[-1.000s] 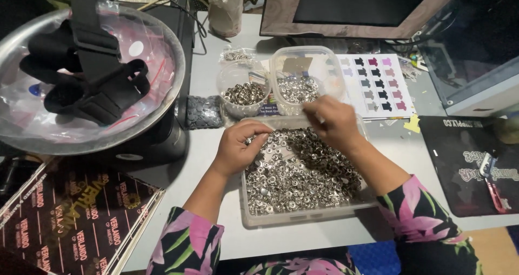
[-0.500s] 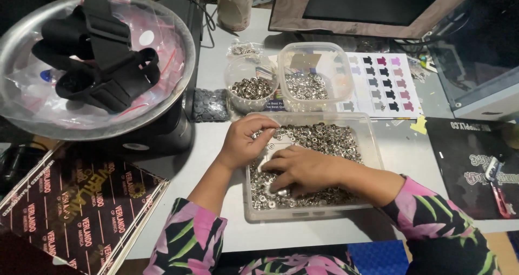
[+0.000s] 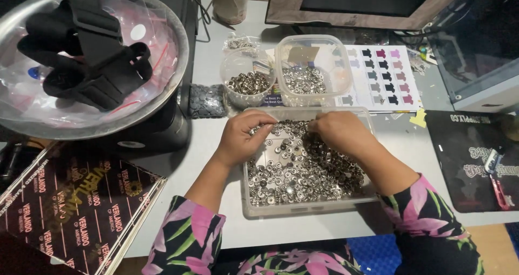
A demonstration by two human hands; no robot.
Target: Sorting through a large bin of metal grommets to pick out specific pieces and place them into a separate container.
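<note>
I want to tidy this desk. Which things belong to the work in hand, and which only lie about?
In use: left hand, right hand, clear tray of metal snaps, round cup of snaps, square tub of snaps.

Lying about: colour chart, black mat, domed lid.

A tray (image 3: 303, 207) full of metal snaps (image 3: 303, 169) was parked at the front of the table (image 3: 216, 140), right in the middle. Both hands were stuck in its far end, the left hand (image 3: 240, 137) beside the right hand (image 3: 338, 131). Just behind the tray, a round cup (image 3: 246, 83) was set left of a square tub (image 3: 313, 69), snaps in each. A chart (image 3: 381, 77) was laid right of the tub, a mat (image 3: 470, 156) further right. A big bowl (image 3: 97, 64) was left over on the far left.
</note>
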